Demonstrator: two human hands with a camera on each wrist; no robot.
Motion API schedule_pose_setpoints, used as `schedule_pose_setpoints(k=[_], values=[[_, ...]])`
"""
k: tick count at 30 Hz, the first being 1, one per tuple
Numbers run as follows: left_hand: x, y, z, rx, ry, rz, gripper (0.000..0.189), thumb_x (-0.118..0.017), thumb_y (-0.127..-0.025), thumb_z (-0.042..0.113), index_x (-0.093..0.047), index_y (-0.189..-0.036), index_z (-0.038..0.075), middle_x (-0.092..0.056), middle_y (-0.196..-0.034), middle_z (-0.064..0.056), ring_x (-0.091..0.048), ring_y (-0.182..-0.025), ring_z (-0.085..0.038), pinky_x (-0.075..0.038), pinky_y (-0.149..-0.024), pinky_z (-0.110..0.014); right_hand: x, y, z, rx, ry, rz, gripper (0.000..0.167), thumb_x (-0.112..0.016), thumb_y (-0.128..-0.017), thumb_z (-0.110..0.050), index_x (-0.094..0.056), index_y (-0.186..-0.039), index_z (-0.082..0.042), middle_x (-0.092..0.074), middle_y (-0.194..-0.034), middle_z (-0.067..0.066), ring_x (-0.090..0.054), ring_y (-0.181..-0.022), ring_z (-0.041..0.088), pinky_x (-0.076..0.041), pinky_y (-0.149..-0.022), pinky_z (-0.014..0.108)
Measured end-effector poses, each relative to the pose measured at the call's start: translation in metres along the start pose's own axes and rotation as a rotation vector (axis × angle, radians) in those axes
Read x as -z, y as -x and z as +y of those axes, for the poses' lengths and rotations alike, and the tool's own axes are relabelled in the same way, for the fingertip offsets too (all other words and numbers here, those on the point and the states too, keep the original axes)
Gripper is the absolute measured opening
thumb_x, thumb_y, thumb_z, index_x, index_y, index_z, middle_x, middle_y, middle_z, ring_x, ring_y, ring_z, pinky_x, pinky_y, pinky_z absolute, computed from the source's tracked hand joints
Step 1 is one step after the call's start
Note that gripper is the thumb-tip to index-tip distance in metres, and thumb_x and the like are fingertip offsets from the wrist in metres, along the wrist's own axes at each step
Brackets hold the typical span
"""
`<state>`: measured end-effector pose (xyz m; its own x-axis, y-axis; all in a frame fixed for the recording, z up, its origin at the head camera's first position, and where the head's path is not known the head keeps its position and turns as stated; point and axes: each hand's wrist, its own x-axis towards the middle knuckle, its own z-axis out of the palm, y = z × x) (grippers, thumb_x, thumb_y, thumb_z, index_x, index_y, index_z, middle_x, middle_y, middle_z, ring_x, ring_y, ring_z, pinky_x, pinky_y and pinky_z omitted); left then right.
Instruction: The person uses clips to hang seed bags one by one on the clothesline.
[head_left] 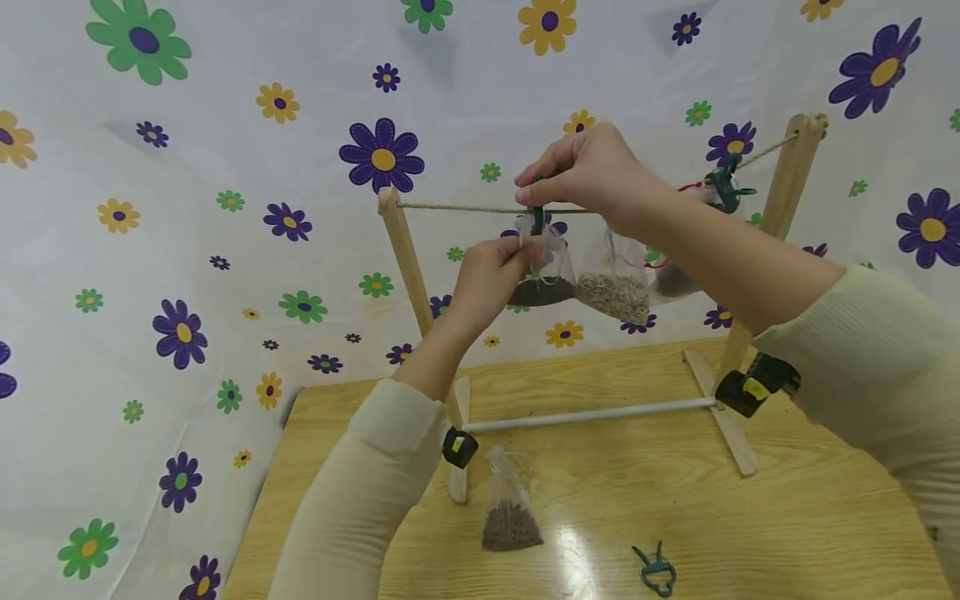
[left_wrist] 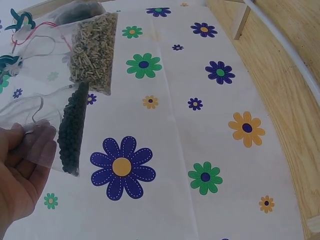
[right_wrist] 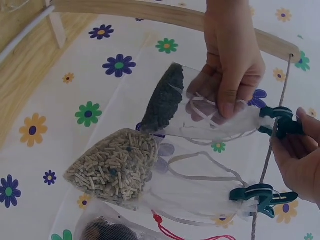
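Note:
My left hand (head_left: 483, 279) pinches the upper part of a sheer drawstring bag (right_wrist: 165, 100) of dark green pellets, hanging at the rope (head_left: 457, 207). Above it, my right hand (head_left: 596, 171) holds a dark green clip (right_wrist: 282, 122) between thumb and fingers. In the right wrist view this clip sits on the rope with the bag's top at its jaws. Beside it hangs a similar bag (head_left: 613, 297) of tan pellets, held to the rope by another green clip (right_wrist: 257, 194). A third bag (head_left: 675, 282) with dark contents and a red cord hangs farther right, partly behind my forearm.
Wooden posts (head_left: 408, 267) carry the rope, with a white bar (head_left: 592, 415) low between them. On the wooden table (head_left: 600, 492) lie a sheer bag (head_left: 512, 525) of brown bits and a loose green clip (head_left: 657, 571). A flowered cloth (head_left: 225, 275) hangs behind.

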<state>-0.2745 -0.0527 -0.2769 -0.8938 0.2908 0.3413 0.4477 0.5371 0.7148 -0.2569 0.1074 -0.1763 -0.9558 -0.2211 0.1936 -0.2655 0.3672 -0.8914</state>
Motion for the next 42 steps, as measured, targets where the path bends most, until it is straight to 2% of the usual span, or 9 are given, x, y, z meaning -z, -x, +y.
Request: schedule_pose_setpoints(k=[5,9,13,15,19,22,32,37,42], values=[[-0.001,0.001,0.002,-0.009,-0.024,0.025,0.026,-0.053,-0.098,0.020,-0.071,-0.092,0.002,-0.060,-0.072,-0.006,-0.045,-0.065,-0.013,-0.035,-0.057,-0.022,-0.003,0.002,0.002,0.030,0.065,0.042,0.021,-0.071,-0.085,-0.016,-0.072,-0.099,-0.001,-0.068,-0.110,0.006,-0.058,-0.102,0.013,-0.050,-0.080,0.027],[-0.003,0.002,0.000,-0.010,0.014,0.053,0.025,-0.052,-0.098,0.018,-0.071,-0.093,0.002,-0.071,-0.090,-0.009,-0.059,-0.079,-0.012,-0.046,-0.068,-0.023,-0.005,0.004,0.004,0.020,0.007,0.044,0.022,-0.071,-0.085,-0.015,-0.071,-0.101,0.000,-0.066,-0.111,0.007,-0.059,-0.100,0.015,-0.051,-0.084,0.026],[-0.005,0.003,-0.001,-0.026,0.077,0.074,0.022,-0.054,-0.097,0.014,-0.070,-0.090,0.001,-0.071,-0.101,-0.010,-0.066,-0.095,-0.017,-0.049,-0.074,-0.025,-0.006,0.004,0.006,0.005,-0.038,0.031,0.021,-0.072,-0.085,-0.014,-0.071,-0.100,0.001,-0.067,-0.109,0.007,-0.058,-0.101,0.016,-0.050,-0.085,0.028],[-0.005,0.003,0.000,-0.038,0.103,0.080,0.022,-0.053,-0.097,0.012,-0.067,-0.086,-0.001,-0.071,-0.100,-0.011,-0.067,-0.093,-0.019,-0.049,-0.072,-0.025,-0.005,0.004,0.007,0.002,-0.050,0.024,0.020,-0.072,-0.084,-0.013,-0.072,-0.099,0.000,-0.068,-0.106,0.006,-0.059,-0.100,0.015,-0.049,-0.084,0.028],[-0.005,0.003,0.002,-0.043,0.163,0.075,0.022,-0.052,-0.098,0.011,-0.069,-0.090,0.000,-0.071,-0.102,-0.011,-0.067,-0.093,-0.019,-0.051,-0.076,-0.025,-0.005,0.004,0.008,0.020,-0.082,0.017,0.019,-0.072,-0.084,-0.012,-0.072,-0.098,0.001,-0.069,-0.099,0.005,-0.062,-0.094,0.016,-0.050,-0.084,0.028],[-0.006,0.004,0.002,-0.034,0.220,0.064,0.022,-0.053,-0.098,0.015,-0.071,-0.104,0.003,-0.070,-0.107,-0.010,-0.067,-0.097,-0.019,-0.052,-0.083,-0.026,-0.004,0.005,0.008,0.047,-0.040,-0.006,0.025,-0.073,-0.083,-0.014,-0.069,-0.103,0.000,-0.068,-0.099,0.006,-0.062,-0.095,0.016,-0.050,-0.087,0.029],[-0.012,0.010,-0.009,0.014,0.343,0.025,0.027,-0.053,-0.098,0.022,-0.067,-0.111,0.004,-0.069,-0.107,-0.010,-0.066,-0.097,-0.017,-0.052,-0.085,-0.026,-0.002,0.009,0.011,0.039,0.128,-0.079,0.049,-0.073,-0.083,-0.017,-0.054,-0.126,-0.001,-0.062,-0.114,0.014,-0.057,-0.107,0.021,-0.045,-0.093,0.035],[-0.009,0.016,-0.015,0.049,0.299,0.010,0.027,-0.055,-0.097,0.027,-0.067,-0.110,0.006,-0.069,-0.103,-0.007,-0.064,-0.095,-0.016,-0.051,-0.085,-0.028,-0.001,0.013,0.009,0.035,0.204,-0.078,0.062,-0.072,-0.085,-0.018,-0.044,-0.138,0.001,-0.054,-0.133,0.015,-0.050,-0.124,0.024,-0.041,-0.102,0.036],[-0.003,0.025,-0.025,0.083,0.230,-0.051,0.035,-0.059,-0.094,0.033,-0.064,-0.118,0.008,-0.068,-0.106,-0.006,-0.063,-0.098,-0.017,-0.050,-0.086,-0.032,0.001,0.023,0.005,0.071,0.265,-0.056,0.065,-0.070,-0.086,-0.022,-0.041,-0.140,0.000,-0.046,-0.142,0.015,-0.044,-0.131,0.026,-0.036,-0.106,0.037]])
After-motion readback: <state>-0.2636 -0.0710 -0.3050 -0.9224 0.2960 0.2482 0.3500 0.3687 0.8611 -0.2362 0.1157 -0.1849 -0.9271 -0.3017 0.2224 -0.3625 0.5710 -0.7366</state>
